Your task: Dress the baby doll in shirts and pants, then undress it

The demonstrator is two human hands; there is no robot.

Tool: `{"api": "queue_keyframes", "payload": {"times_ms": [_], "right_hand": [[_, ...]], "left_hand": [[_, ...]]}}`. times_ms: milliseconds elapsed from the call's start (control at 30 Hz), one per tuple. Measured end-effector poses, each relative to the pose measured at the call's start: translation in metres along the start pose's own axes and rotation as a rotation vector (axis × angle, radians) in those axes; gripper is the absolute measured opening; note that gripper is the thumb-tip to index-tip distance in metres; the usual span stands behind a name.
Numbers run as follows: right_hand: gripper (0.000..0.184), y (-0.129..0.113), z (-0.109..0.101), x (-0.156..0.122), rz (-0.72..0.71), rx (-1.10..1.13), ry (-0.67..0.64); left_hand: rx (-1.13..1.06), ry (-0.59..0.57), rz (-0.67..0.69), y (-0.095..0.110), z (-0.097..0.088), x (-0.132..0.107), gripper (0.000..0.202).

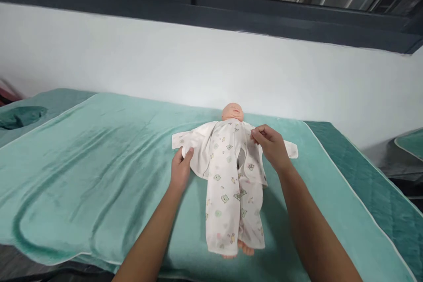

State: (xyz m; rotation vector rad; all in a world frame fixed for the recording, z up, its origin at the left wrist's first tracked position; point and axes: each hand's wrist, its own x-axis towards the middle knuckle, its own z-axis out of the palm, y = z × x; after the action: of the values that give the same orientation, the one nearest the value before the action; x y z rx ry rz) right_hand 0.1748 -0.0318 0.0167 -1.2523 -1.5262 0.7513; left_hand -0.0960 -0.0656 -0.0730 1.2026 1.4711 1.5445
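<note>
A baby doll (232, 111) lies on its back, its head toward the wall and its bare feet toward me. It wears an open white baby jacket (202, 141) and white printed baby trousers (222, 216), whose upper part covers the chest. At the jacket's left edge, below the outspread sleeve, my left hand (181, 169) closes thumb and fingers on the cloth. On the other side, my right hand (272, 146) is closed in a pinch at the jacket's front, near the chest. Its fingers partly hide the cloth and the right sleeve.
Beneath the doll is a light green plush cover (132, 163), wrinkled on the left. Darker green quilted padding (366, 180) shows at the right. A white wall (165, 61) rises behind the bed, with a dark window frame (231, 13) above it.
</note>
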Motion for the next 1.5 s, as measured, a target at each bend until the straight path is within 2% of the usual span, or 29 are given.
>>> {"api": "queue_keyframes", "payload": {"times_ms": [67, 100, 133, 200, 267, 333, 400, 500, 567, 633, 700, 800, 833, 933, 1000, 1067, 1167, 1233, 1333, 1500], "right_hand": [[0.027, 0.009, 0.015, 0.022, 0.032, -0.076, 0.131], [0.027, 0.013, 0.022, 0.033, 0.034, -0.144, 0.166], [0.026, 0.016, 0.028, 0.043, 0.025, -0.228, 0.179], [0.027, 0.021, 0.037, 0.057, -0.004, -0.397, 0.156], [0.031, 0.025, 0.042, 0.063, 0.005, -0.501, 0.109], [0.034, 0.026, 0.043, 0.061, 0.054, -0.531, 0.076], [0.036, 0.026, 0.041, 0.057, 0.098, -0.535, 0.062], [0.036, 0.023, 0.039, 0.052, 0.142, -0.54, 0.033], [0.035, 0.022, 0.038, 0.051, 0.166, -0.535, -0.004], [0.035, 0.022, 0.038, 0.052, 0.178, -0.519, -0.027], [0.032, 0.025, 0.036, 0.054, 0.189, -0.496, -0.027], [0.027, 0.029, 0.032, 0.056, 0.219, -0.458, -0.037], [0.025, 0.03, 0.03, 0.057, 0.225, -0.439, -0.047], [0.024, 0.031, 0.025, 0.059, 0.22, -0.365, -0.105], [0.023, 0.032, 0.022, 0.06, 0.223, -0.309, -0.142], [0.022, 0.034, 0.02, 0.061, 0.239, -0.25, -0.145], [0.022, 0.037, 0.022, 0.063, 0.305, -0.096, -0.097], [0.022, 0.038, 0.025, 0.064, 0.322, 0.025, -0.039], [0.022, 0.038, 0.032, 0.064, 0.292, 0.158, 0.023], [0.024, 0.039, 0.04, 0.065, 0.26, 0.356, 0.036]], "left_hand": [[-0.12, -0.037, 0.025, 0.024, 0.012, -0.006, 0.03], [-0.079, -0.088, 0.061, 0.037, 0.019, -0.012, 0.03], [0.02, -0.176, 0.129, 0.048, 0.025, -0.018, 0.031], [0.243, -0.466, 0.352, 0.064, 0.036, -0.031, 0.029], [0.384, -0.643, 0.56, 0.068, 0.043, -0.04, 0.024], [0.395, -0.713, 0.638, 0.062, 0.044, -0.042, 0.023], [0.288, -0.674, 0.557, 0.055, 0.043, -0.035, 0.023], [0.156, -0.485, 0.288, 0.049, 0.045, -0.011, 0.023], [0.157, -0.38, 0.129, 0.05, 0.053, 0.008, 0.024], [0.17, -0.359, 0.04, 0.055, 0.064, 0.023, 0.022], [0.174, -0.432, 0.025, 0.064, 0.078, 0.033, 0.024], [0.162, -0.602, 0.076, 0.081, 0.095, 0.041, 0.026], [0.146, -0.612, 0.086, 0.085, 0.099, 0.044, 0.025], [0.127, -0.466, 0.082, 0.09, 0.11, 0.058, 0.022], [0.182, -0.358, 0.091, 0.087, 0.116, 0.071, 0.02], [0.282, -0.312, 0.116, 0.081, 0.122, 0.082, 0.019], [0.432, -0.316, 0.132, 0.075, 0.128, 0.091, 0.017], [0.466, -0.345, 0.081, 0.076, 0.129, 0.093, 0.015], [0.398, -0.379, -0.03, 0.078, 0.124, 0.094, 0.01], [0.193, -0.47, -0.126, 0.07, 0.115, 0.102, 0.022]]}}
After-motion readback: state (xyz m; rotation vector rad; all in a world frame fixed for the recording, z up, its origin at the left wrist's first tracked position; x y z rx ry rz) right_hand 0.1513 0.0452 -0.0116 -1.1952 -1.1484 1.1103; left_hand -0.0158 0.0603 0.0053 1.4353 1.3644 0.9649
